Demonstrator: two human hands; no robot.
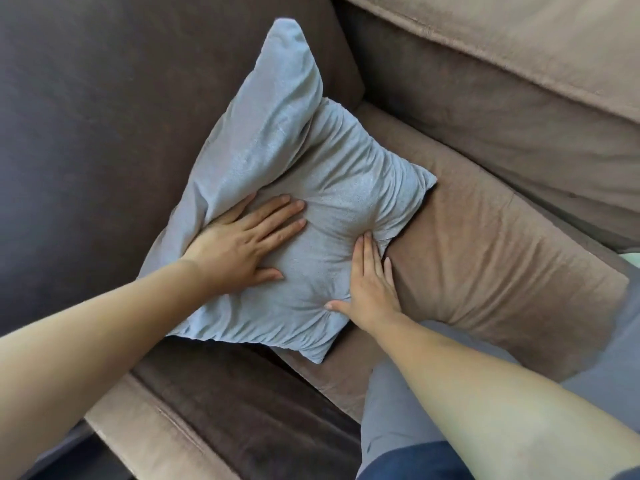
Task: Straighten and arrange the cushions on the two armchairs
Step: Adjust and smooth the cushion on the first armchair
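No readable writing, logo or tag on anything in view.

One light blue cushion (pixel 311 202), crumpled, lying mostly flat on the armchair (pixel 86 116). Its upper left corner stands up and leans on the dark brown back cushion (pixel 156 39). Its right corner lies over the tan seat cushion (pixel 485 254). Near edge sits on the dark seat panel (pixel 249 410), short of the front rim.

Left hand (pixel 242 244): flat, palm down, fingers spread and straight, pressing the cushion's left-centre. Not gripping anything.

Right hand (pixel 370 285): also flat and open, fingers together, pressing the cushion's right edge where the fabric bunches into folds. Thumb out to the left on the cover. No grasp that I can see.

Room: tan seat to the right of the cushion is bare up to the arm rest (pixel 502 98) top right. Dark panel in front is bare too. Person's knee in grey trousers (pixel 391 410) is against the seat front, lower right.

Count: one loose cushion, two hands, one armchair in view.
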